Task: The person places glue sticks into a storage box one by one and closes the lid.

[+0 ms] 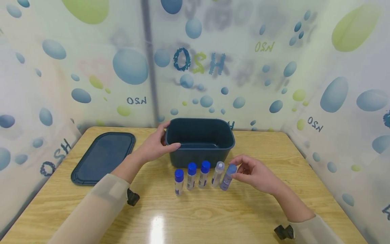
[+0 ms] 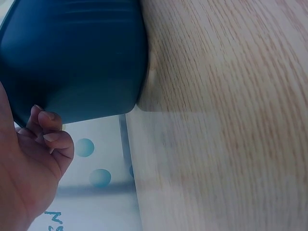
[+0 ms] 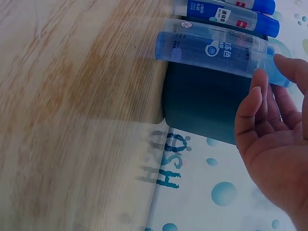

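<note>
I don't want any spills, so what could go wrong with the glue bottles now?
The right hand holds the end bottle only near its top, so it might slip or tip. The next bottle stands very close beside it, so a bump could knock that one over. The left hand holds the bin, and the row of bottles stands just in front, so a pull might drag it into them.

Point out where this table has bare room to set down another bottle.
Bare table lies in front of the glue bottles, between the sleeves, and right of the bin, beyond the right hand. It is crowded around the glue bottles, close before the bin, and between lid and bin, where the left hand is.
</note>
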The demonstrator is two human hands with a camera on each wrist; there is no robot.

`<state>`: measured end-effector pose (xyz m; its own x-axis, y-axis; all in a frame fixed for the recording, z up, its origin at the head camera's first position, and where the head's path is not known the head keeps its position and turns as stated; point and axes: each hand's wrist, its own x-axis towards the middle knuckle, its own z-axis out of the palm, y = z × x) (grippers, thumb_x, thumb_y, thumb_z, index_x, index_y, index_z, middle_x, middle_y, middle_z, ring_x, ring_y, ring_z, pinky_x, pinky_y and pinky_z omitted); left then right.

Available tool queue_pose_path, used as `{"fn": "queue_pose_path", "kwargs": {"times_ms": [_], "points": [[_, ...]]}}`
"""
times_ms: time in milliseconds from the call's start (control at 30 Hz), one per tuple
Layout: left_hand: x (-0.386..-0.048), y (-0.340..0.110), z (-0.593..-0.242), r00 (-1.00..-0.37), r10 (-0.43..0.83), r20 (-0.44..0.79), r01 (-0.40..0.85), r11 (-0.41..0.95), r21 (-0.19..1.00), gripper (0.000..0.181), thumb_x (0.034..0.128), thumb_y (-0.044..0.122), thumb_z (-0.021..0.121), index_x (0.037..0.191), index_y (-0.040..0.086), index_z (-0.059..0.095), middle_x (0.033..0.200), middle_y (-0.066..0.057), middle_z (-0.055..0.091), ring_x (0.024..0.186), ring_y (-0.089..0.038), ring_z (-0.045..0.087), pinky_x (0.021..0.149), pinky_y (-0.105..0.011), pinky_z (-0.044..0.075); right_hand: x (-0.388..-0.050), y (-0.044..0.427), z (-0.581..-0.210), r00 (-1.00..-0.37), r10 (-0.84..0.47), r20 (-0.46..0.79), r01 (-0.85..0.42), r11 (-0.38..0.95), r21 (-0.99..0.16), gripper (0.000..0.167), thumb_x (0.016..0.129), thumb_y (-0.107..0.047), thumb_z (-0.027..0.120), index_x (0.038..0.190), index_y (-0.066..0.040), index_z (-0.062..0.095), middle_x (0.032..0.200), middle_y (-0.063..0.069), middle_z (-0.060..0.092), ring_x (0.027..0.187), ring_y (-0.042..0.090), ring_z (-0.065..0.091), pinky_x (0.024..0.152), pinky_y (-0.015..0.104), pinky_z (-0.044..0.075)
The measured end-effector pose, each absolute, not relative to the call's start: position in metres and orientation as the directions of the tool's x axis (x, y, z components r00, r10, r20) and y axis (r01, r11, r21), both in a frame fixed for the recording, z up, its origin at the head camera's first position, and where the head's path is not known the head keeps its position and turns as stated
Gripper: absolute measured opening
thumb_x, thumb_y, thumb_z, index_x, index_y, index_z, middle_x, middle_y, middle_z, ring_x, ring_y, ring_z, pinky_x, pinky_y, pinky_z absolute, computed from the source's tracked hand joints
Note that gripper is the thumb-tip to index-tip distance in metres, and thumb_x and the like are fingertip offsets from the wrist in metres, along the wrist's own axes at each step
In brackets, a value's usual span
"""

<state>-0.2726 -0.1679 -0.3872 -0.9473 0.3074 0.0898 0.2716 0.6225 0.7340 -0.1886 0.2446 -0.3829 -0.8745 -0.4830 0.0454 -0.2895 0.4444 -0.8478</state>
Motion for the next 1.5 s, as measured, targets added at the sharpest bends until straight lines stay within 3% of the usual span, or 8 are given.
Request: {"fn": "queue_pose_path", "kwargs": {"times_ms": [500, 833, 1133, 1500], "points": [[-0.274, -0.166, -0.386, -0.945, 0.312, 0.097, 0.279, 0.616, 0.737, 0.108, 0.0994, 0.053, 0.078, 0.177, 0.018, 0.012, 0.094, -0.009, 0.053, 0.081, -0.025, 0.052, 0.071, -0.039, 0.044, -0.178, 0.255, -0.36, -0.896, -0.418, 0.147, -0.345, 0.449, -0.824, 0.028, 0.101, -0.009, 0.078, 0.128, -0.007, 0.069, 0.095, 0.009, 0.067, 0.078, 0.019, 0.064, 0.064, 0.028, 0.052], [-0.275, -0.167, -0.388, -0.945, 0.311, 0.098, 0.281, 0.623, 0.73, 0.108, 0.1, 0.053, 0.078, 0.177, 0.018, 0.011, 0.094, -0.009, 0.053, 0.081, -0.025, 0.052, 0.071, -0.039, 0.044, -0.173, 0.259, -0.335, -0.874, -0.385, 0.296, -0.451, 0.42, -0.788, 0.026, 0.102, -0.002, 0.075, 0.126, -0.008, 0.069, 0.094, -0.001, 0.067, 0.077, 0.019, 0.064, 0.066, 0.027, 0.055], [-0.274, -0.167, -0.388, -0.945, 0.311, 0.096, 0.278, 0.617, 0.736, 0.108, 0.1005, 0.053, 0.077, 0.177, 0.019, 0.01, 0.094, -0.009, 0.053, 0.081, -0.025, 0.052, 0.071, -0.039, 0.044, -0.181, 0.255, -0.309, -0.846, -0.376, 0.379, -0.51, 0.359, -0.782, 0.029, 0.1, 0.006, 0.073, 0.127, -0.001, 0.067, 0.093, -0.002, 0.067, 0.076, 0.017, 0.061, 0.065, 0.026, 0.053], [-0.275, -0.169, -0.391, -0.942, 0.319, 0.103, 0.287, 0.611, 0.738, 0.108, 0.1005, 0.053, 0.077, 0.178, 0.019, 0.01, 0.093, -0.008, 0.053, 0.08, -0.024, 0.052, 0.072, -0.039, 0.045, -0.201, 0.24, -0.282, -0.852, -0.338, 0.401, -0.512, 0.369, -0.776, 0.028, 0.103, -0.003, 0.074, 0.13, -0.009, 0.068, 0.095, -0.001, 0.065, 0.077, 0.018, 0.059, 0.066, 0.028, 0.05]]}}
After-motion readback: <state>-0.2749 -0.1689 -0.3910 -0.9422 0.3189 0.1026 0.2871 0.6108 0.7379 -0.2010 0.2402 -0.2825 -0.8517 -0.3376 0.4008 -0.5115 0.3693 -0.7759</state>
